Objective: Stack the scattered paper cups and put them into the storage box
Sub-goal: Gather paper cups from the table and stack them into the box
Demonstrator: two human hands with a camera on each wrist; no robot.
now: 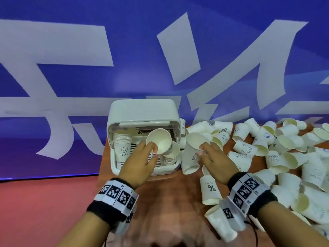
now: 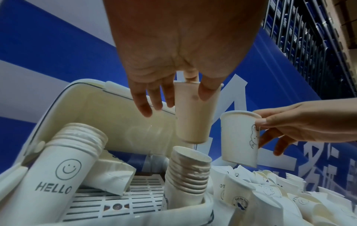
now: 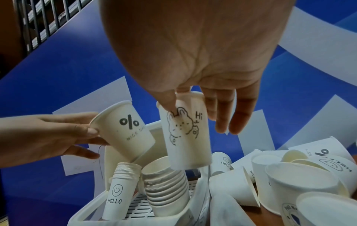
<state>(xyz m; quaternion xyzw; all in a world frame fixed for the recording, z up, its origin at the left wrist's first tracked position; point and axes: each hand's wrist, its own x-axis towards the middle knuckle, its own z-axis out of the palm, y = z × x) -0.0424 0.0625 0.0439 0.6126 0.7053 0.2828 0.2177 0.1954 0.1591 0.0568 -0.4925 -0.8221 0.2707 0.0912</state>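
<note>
The white storage box (image 1: 142,109) stands open on the table's left end. Inside it are a stack of cups marked HELLO (image 1: 122,148) on the left and a second stack (image 1: 170,155) on the right. My left hand (image 1: 153,148) pinches the rim of a "%" paper cup (image 1: 158,141) just above the right stack (image 2: 189,171). My right hand (image 1: 202,148) pinches a bunny-print cup (image 3: 185,134) by its rim, beside the box's right edge. Both held cups hang upright, close together and apart.
Many loose paper cups (image 1: 267,154) lie scattered over the brown table (image 1: 178,193) to the right of the box, several near my right wrist. A blue and white banner (image 1: 160,50) rises behind. Red floor (image 1: 44,202) lies to the left of the table.
</note>
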